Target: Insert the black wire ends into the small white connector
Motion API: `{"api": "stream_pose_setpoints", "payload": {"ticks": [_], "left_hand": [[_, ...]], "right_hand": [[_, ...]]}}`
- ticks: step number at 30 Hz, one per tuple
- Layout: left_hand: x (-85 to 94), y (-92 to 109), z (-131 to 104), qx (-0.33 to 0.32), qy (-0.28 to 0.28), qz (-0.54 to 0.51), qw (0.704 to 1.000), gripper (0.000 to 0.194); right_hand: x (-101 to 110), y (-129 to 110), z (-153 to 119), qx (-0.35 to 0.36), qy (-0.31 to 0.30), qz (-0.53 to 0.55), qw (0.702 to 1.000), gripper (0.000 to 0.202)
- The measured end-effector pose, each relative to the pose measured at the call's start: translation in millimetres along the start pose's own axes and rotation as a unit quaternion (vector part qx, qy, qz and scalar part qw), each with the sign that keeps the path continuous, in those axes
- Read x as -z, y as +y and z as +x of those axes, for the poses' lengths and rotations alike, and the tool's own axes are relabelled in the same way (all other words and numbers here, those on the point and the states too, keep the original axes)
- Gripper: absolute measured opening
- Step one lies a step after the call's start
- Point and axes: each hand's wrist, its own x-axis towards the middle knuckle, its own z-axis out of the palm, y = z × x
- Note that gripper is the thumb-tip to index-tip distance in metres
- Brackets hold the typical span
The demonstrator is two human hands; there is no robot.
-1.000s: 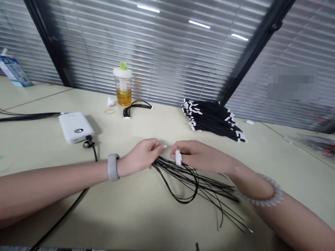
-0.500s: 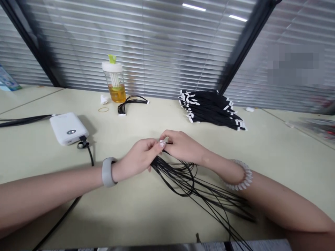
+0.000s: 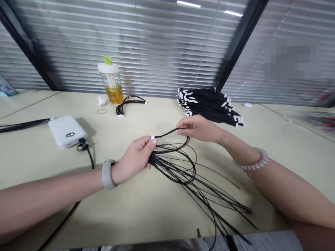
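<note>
At the frame's centre, the left hand (image 3: 136, 157) closes on wires (image 3: 156, 160) and connector (image 3: 153, 137), the right hand (image 3: 202, 129) pinches a loop (image 3: 167, 133), seemingly separating it; the next move calls for steady left grip.

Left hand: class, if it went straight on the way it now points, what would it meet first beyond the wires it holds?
Past the black wires, the left hand would probably meet the right hand first, though one view leaves depth unclear.
</note>
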Motion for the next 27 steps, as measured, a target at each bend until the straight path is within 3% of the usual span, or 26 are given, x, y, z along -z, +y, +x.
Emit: {"api": "stream_pose_setpoints", "payload": {"ticks": [4,7,10,13,16,18,20,23,27], "left_hand": [[0.2,-3,-1,0.001,-0.033,-0.007,0.999,0.037],[0.4,-4,-1,0.001,-0.034,-0.018,0.999,0.037],[0.3,-5,0,0.0,-0.012,-0.03,0.999,0.037],[0.3,-3,0,0.0,-0.003,-0.032,0.999,0.037],[0.4,1,-1,0.002,0.014,-0.021,1.0,0.037],[0.1,6,-4,0.002,0.026,-0.012,1.0,0.036],[-1.1,10,-6,-0.001,0.028,-0.005,1.0,0.035],[-4.4,12,-11,-0.002,0.027,0.005,1.0,0.034],[-9.0,7,-14,0.006,0.017,0.027,0.999,0.036]], "right_hand": [[-11,0,3,-0.01,0.109,-0.105,0.988,0.021],[-16,-3,5,-0.023,0.126,-0.15,0.98,0.021],[-13,-8,2,-0.024,0.135,-0.158,0.978,0.035],[-10,-19,-14,-0.03,0.194,-0.163,0.967,0.051],[-17,-33,-42,-0.083,0.245,-0.199,0.945,0.055],[-25,-42,-60,-0.1,0.234,-0.194,0.947,0.044],[-32,-47,-73,-0.09,0.194,-0.134,0.968,0.026],[-37,-50,-76,-0.052,0.1,0.032,0.993,0.033],[-41,-44,-67,-0.009,0.03,0.164,0.986,0.033]]}}
